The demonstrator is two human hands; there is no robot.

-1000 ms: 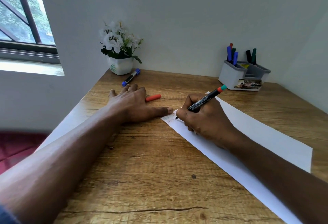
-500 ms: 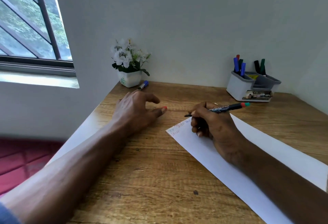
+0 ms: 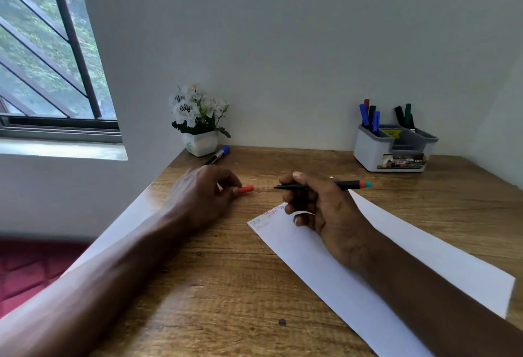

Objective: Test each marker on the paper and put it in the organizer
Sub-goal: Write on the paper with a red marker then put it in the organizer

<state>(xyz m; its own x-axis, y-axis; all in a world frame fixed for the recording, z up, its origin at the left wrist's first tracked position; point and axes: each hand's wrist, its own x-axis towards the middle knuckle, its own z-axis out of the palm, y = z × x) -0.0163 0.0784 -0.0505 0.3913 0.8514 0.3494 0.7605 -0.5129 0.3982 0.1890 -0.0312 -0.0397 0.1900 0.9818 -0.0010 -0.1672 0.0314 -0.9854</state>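
My right hand [image 3: 319, 209] holds an uncapped black marker [image 3: 346, 185] with a red and teal end, level above the table, its tip pointing left. My left hand [image 3: 202, 195] pinches the red cap [image 3: 245, 189] just left of that tip; a small gap separates cap and tip. Under my right hand lies the white paper [image 3: 376, 266], with coloured scribbles at its top left corner. The grey and white organizer [image 3: 393, 150] stands at the back right and holds several blue, red, green and black markers. A blue-capped marker [image 3: 218, 154] lies by the flower pot.
A white pot of white flowers [image 3: 199, 124] stands at the back left corner of the wooden table [image 3: 226, 286]. Walls close the table at the back and right. A barred window [image 3: 48, 53] is at the left, and the table's left edge runs diagonally.
My right hand lifted the marker off the paper and turned it level. My left hand left the paper's edge and picked up the red cap. The camera tilted up.
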